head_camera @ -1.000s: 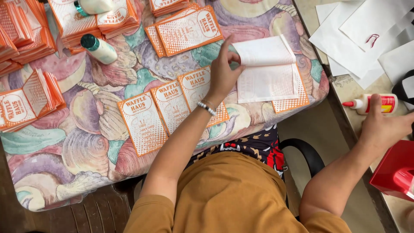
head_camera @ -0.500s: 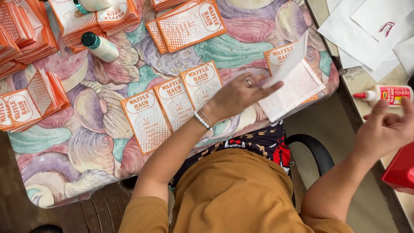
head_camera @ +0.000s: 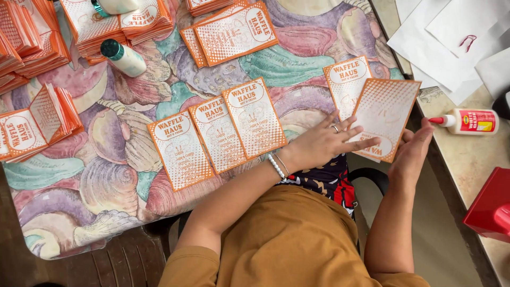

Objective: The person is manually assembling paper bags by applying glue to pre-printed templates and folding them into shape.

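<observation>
Orange-and-white card [head_camera: 383, 117] held between both hands at the right edge of the worktop.

Left hand [head_camera: 324, 142] lies flat with fingers spread, its fingertips pressing on the card's lower left part; right hand [head_camera: 410, 151] grips the card's lower right edge, thumb side against it. The card tilts and overlaps a second card [head_camera: 346, 85] lying just beside it on the shell-patterned cloth [head_camera: 106, 175]. 3 more cards [head_camera: 218, 133] lie side by side to the left, near the left forearm. Stacks of cards [head_camera: 37, 119] sit at the far left, and a green-capped bottle [head_camera: 123, 57] lies farther back. A glue bottle [head_camera: 467, 121] with a red tip lies on the side counter [head_camera: 467, 165], near white paper sheets [head_camera: 441, 42] and a red box [head_camera: 491, 207].
</observation>
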